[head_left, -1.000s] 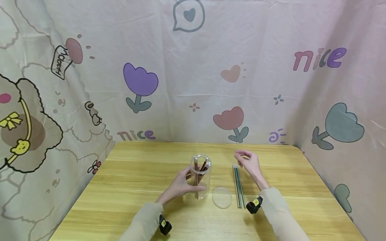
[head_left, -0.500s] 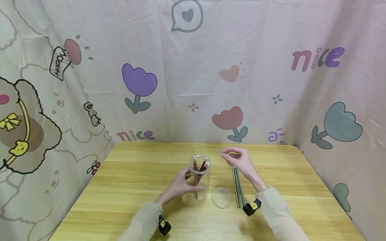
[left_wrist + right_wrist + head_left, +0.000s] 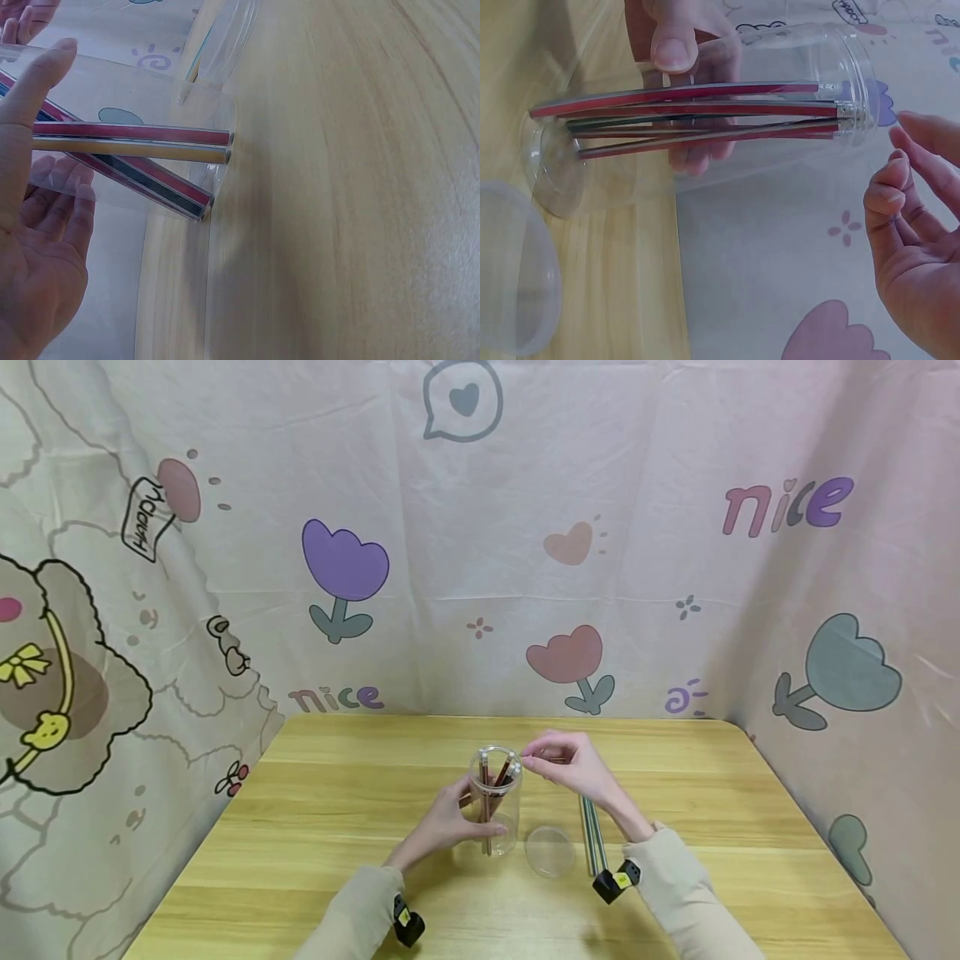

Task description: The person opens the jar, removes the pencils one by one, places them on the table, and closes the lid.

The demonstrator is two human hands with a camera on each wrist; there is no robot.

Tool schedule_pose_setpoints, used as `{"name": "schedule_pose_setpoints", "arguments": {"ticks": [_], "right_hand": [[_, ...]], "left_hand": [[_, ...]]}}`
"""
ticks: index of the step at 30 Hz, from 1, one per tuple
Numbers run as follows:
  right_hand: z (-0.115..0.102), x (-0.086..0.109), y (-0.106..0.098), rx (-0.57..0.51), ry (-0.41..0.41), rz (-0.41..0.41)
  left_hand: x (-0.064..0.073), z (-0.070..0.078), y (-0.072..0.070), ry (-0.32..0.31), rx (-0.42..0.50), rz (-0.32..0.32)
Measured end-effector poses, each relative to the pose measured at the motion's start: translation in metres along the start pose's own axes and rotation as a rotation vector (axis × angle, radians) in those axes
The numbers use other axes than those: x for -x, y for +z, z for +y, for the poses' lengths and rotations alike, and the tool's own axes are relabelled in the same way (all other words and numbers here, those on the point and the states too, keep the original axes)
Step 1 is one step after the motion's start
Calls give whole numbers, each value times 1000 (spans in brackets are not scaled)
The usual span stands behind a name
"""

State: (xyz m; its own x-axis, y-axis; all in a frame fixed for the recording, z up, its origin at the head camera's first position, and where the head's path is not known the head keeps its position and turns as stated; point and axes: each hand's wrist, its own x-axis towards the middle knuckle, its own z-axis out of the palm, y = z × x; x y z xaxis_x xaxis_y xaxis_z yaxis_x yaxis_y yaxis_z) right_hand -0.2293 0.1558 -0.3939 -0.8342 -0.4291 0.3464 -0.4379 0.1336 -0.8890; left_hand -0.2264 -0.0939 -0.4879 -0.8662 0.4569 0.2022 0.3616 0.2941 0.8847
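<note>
My left hand holds a clear plastic jar upright on the table, thumb on one side and fingers on the other. Inside stand several red-and-dark striped pencils, their white eraser ends up at the rim. Close to the jar's mouth, on its right, is my right hand. Its fingers are loosely bent, and I see nothing between them in the right wrist view. Whether a fingertip touches the rim is unclear. Right of the jar lie green striped pencils, partly hidden by my right arm.
A round clear lid lies flat between the jar and the green pencils. The wooden table ends at a printed cloth backdrop behind and at both sides. Each sleeve carries a small black camera.
My right hand has moved left from above the green pencils to the jar's rim. My left hand and the jar stay in place.
</note>
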Motion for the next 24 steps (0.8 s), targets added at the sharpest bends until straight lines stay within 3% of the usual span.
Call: {"name": "schedule_pose_setpoints", "arguments": {"ticks": [14, 24], "right_hand": [[-6, -10, 8, 141, -15, -81], [-9, -16, 15, 206, -12, -53]], "left_hand": [[1, 1, 0, -1, 40, -4], [0, -1, 0, 7, 17, 0]]}}
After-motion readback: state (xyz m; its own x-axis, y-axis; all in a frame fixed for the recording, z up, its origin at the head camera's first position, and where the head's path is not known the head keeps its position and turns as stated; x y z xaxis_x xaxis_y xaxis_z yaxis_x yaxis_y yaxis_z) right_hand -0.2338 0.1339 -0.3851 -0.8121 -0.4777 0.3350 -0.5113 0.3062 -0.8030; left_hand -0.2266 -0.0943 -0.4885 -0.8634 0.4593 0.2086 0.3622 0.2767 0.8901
